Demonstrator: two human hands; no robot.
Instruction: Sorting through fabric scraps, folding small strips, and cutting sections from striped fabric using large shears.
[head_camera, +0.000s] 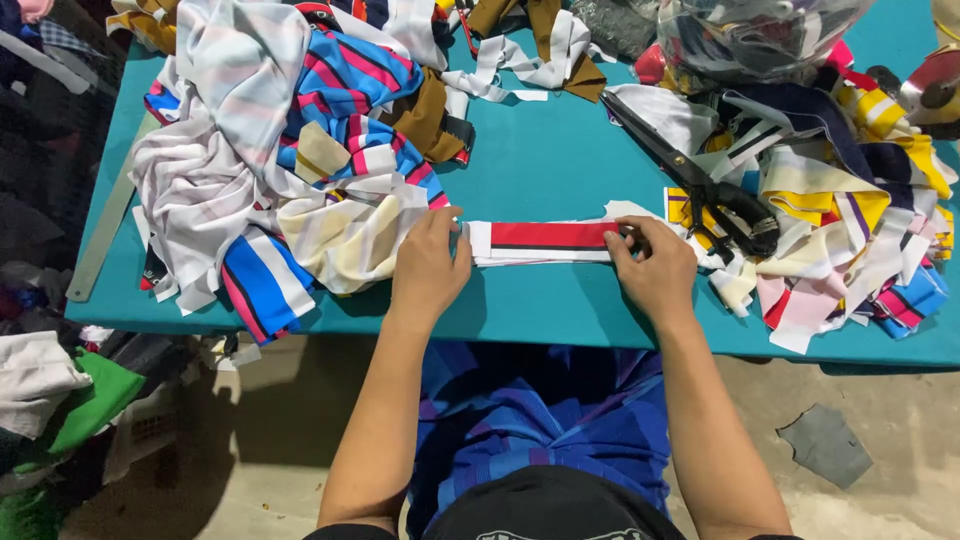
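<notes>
A stack of white fabric strips with a red band (548, 241) lies flat on the teal table (550, 160), near its front edge. The left hand (428, 268) presses its left end, fingers together and flat; the right hand (655, 268) pins the right end, fingertips curled down on the cloth. At the stack's two o'clock lie black scissors (690, 180) — at its nine o'clock, a heap of striped fabric (270, 170).
</notes>
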